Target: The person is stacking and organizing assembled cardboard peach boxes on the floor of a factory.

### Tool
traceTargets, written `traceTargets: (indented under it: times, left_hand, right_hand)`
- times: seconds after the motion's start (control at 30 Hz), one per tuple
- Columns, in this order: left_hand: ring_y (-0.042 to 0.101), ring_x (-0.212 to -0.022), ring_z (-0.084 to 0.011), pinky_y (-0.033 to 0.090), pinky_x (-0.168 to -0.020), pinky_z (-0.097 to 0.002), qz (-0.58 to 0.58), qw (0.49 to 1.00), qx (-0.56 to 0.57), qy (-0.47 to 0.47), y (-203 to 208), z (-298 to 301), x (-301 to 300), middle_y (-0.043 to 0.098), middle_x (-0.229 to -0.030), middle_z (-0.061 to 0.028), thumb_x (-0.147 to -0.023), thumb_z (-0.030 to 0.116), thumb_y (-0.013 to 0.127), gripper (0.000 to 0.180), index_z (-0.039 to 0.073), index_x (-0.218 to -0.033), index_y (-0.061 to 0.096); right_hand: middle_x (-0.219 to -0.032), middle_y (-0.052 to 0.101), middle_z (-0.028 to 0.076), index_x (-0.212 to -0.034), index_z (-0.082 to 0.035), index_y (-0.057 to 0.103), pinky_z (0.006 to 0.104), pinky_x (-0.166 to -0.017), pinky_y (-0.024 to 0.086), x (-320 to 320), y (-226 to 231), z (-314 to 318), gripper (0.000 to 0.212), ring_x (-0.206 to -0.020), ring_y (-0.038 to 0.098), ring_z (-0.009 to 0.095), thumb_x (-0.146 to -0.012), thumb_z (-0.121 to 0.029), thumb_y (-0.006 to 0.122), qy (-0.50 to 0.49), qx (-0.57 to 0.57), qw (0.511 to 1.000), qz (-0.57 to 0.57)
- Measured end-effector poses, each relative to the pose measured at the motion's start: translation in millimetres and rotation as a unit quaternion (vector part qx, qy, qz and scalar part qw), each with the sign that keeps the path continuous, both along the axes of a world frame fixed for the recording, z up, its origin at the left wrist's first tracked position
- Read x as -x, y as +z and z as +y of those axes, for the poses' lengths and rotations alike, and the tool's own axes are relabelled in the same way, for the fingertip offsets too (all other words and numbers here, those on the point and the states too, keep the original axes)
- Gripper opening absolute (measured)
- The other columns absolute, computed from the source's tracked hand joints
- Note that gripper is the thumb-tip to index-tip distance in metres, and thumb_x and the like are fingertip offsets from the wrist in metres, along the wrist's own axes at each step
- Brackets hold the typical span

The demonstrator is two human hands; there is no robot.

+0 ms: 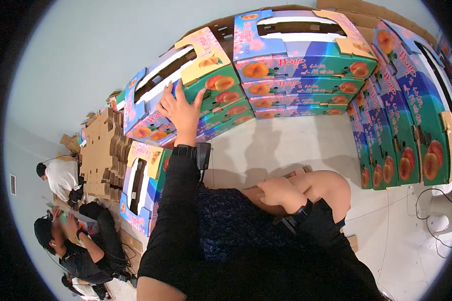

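Note:
My left hand point(182, 111) is stretched out, fingers spread, pressing flat on the top colourful fruit carton point(191, 70) of a leaning stack. The carton is blue and green with peach pictures and a yellow flap. My right hand point(281, 193) is closed around the end of a flat brown cardboard piece point(256, 193), resting against my bare knee point(326, 185). Both wrists wear black bands. A single assembled carton point(140, 185) stands just left of my left forearm.
More stacks of the same cartons stand at the centre back point(301, 65) and along the right point(412, 125). Flat brown cardboard blanks point(103, 150) are piled at the left. Two people point(80, 246) sit at the lower left. A white cable point(437, 210) lies on the pale floor at the right.

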State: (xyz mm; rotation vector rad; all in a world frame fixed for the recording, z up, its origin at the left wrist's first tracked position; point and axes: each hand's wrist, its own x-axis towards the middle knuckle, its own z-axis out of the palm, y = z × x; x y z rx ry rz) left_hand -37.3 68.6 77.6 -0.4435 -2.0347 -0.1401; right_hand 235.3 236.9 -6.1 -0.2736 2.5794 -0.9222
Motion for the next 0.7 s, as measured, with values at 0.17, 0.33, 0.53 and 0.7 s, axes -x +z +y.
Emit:
traceTargets:
  times: [0.17,0.33,0.53,0.7]
  left_hand:
    - [0.044,-0.12,-0.0322,0.025,-0.1,-0.0509,0.019,1.0,-0.009,0.02,-3,9,5,0.051,-0.126,-0.0141,-0.072,0.057,0.074,0.069,0.01,-0.12,0.06]
    - [0.043,-0.12,-0.0323,0.024,-0.101,-0.0518,0.03,0.999,-0.011,0.008,-4,7,5,0.051,-0.126,-0.0142,-0.071,0.057,0.074,0.069,0.01,-0.121,0.059]
    - [0.044,-0.119,-0.0314,0.023,-0.1,-0.0529,0.017,0.997,-0.037,-0.064,-1,2,-1,0.05,-0.129,-0.0142,-0.068,0.058,0.074,0.075,0.01,-0.123,0.056]
    - [0.037,-0.13,-0.0352,0.016,-0.108,-0.0561,-0.069,0.991,-0.041,-0.111,8,-8,-19,0.046,-0.135,-0.0167,-0.067,0.057,0.075,0.087,0.008,-0.134,0.049]
  right_hand:
    - [-0.098,0.065,0.021,-0.098,0.0,0.063,0.0468,-0.081,0.049,3,3,0,0.032,-0.093,0.061,0.039,-0.08,-0.027,0.061,-0.002,-0.006,1.0,-0.015]
    - [-0.1,0.065,0.022,-0.101,0.0,0.062,0.0465,-0.08,0.049,6,-3,-1,0.032,-0.093,0.062,0.039,-0.081,-0.025,0.061,0.022,-0.013,0.999,-0.021]
    - [-0.105,0.064,0.023,-0.109,0.0,0.061,0.0456,-0.082,0.049,19,-24,-1,0.038,-0.096,0.061,0.041,-0.079,-0.024,0.063,0.029,-0.011,0.998,-0.053]
    - [-0.121,0.059,0.024,-0.125,-0.003,0.057,0.0422,-0.096,0.044,33,6,14,0.058,-0.113,0.055,0.038,-0.081,-0.04,0.064,0.014,-0.019,0.996,-0.088]
